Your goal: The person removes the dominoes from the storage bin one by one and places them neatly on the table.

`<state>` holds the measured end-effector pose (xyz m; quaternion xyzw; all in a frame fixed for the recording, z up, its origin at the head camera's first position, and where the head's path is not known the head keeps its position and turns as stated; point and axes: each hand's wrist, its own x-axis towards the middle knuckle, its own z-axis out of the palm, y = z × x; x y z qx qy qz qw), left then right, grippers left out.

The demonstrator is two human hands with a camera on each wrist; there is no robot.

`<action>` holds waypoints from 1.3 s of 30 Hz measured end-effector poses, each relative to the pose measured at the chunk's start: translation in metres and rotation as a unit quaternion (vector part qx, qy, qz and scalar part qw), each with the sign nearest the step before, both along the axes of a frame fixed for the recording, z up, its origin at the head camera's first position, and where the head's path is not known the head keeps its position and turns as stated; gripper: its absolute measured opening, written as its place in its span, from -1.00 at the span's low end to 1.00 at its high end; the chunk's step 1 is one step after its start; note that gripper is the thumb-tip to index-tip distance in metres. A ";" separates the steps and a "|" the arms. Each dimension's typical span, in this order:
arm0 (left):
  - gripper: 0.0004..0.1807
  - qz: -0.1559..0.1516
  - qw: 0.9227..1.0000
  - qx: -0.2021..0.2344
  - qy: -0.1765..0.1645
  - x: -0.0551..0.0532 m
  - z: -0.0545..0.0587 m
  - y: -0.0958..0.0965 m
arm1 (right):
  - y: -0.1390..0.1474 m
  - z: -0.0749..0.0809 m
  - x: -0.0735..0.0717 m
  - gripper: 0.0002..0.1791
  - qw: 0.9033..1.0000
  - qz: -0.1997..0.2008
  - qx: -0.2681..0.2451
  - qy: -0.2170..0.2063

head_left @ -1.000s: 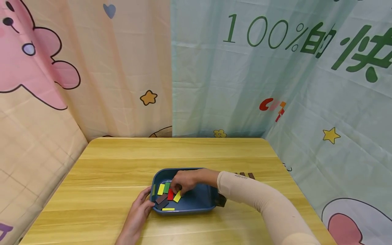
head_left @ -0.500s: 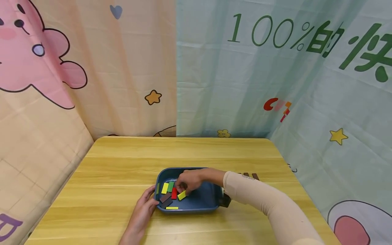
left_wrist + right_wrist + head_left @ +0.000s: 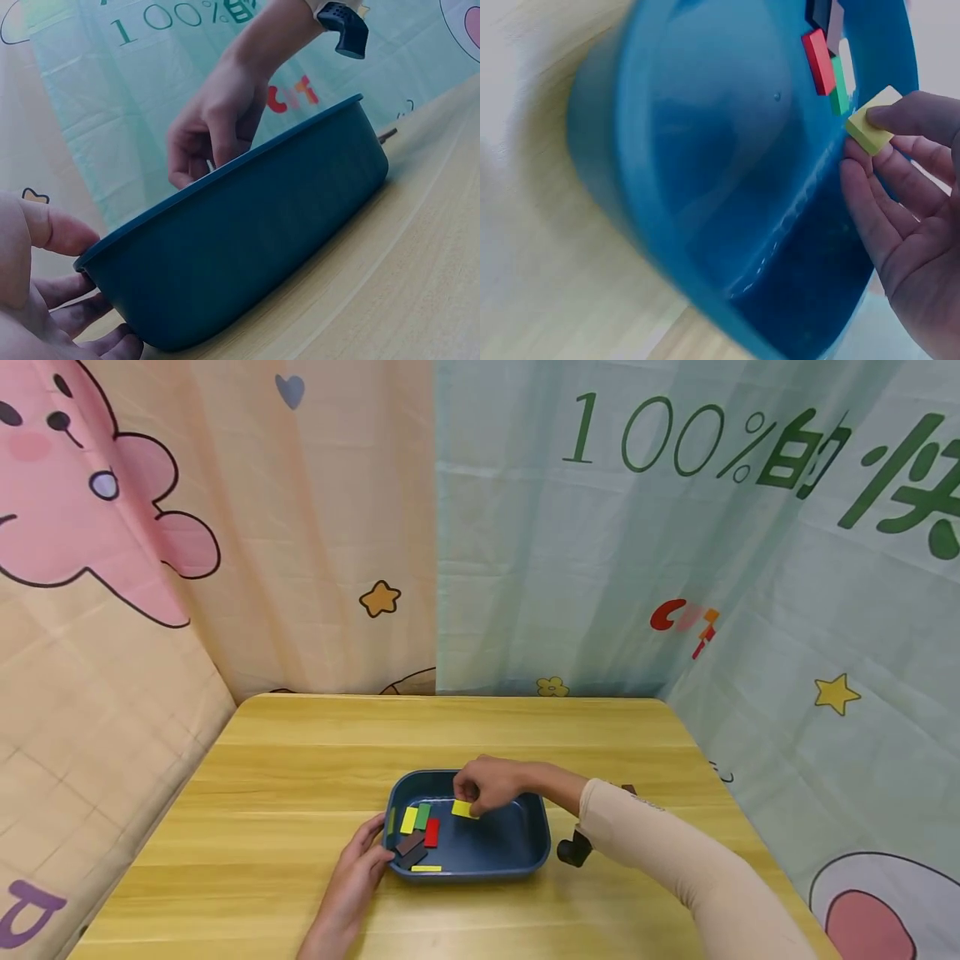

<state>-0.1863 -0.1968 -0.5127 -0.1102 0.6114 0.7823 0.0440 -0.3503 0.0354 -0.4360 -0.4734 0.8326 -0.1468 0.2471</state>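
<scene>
Between the thumb and fingers of my right hand (image 3: 491, 785) is a small flat yellow block (image 3: 872, 124), held inside a blue plastic basin (image 3: 504, 872). My left hand (image 3: 356, 868) grips the basin's left end, thumb at the rim and the other fingers against the outer wall. In the left half of the basin lie a red block (image 3: 432, 832), a green block (image 3: 423, 816), another yellow block (image 3: 408, 820), a brown block (image 3: 410, 843) and a dark block (image 3: 413, 857). A yellow strip (image 3: 426, 868) shows along the near wall.
The basin stands on a wood-grain table (image 3: 300, 760). Beyond my right forearm, a brown block (image 3: 628, 789) peeks out on the tabletop. A black wrist camera (image 3: 575, 849) hangs under the right sleeve. Printed curtains (image 3: 495, 568) enclose the table's back and sides.
My right hand has drawn the yellow block away from the other blocks, toward the far wall and rightward. The left hand keeps its place at the basin's end.
</scene>
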 end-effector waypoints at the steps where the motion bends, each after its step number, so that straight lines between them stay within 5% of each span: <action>1: -0.33 0.001 1.000 0.001 0.000 0.000 0.000 0.000 | 0.003 0.001 0.000 -0.84 1.000 -0.007 -0.007 0.002; 12: -0.32 0.006 1.000 -0.003 0.003 -0.002 0.001 -0.003 | 0.032 0.012 0.002 -0.87 0.989 -0.097 -0.096 -0.058; 18: -0.32 0.005 1.000 -0.002 -0.002 0.000 0.001 -0.001 | 0.048 0.010 0.008 -0.82 0.953 -0.208 -0.157 -0.154; 25: -0.32 0.002 1.000 -0.004 -0.001 0.002 -0.002 0.001 | 0.067 0.002 0.012 -0.75 0.910 -0.296 -0.203 -0.209; 39: -0.32 0.014 1.000 -0.014 -0.016 -0.001 0.003 0.003 | 0.109 0.008 0.017 -0.77 0.875 -0.357 -0.256 -0.203</action>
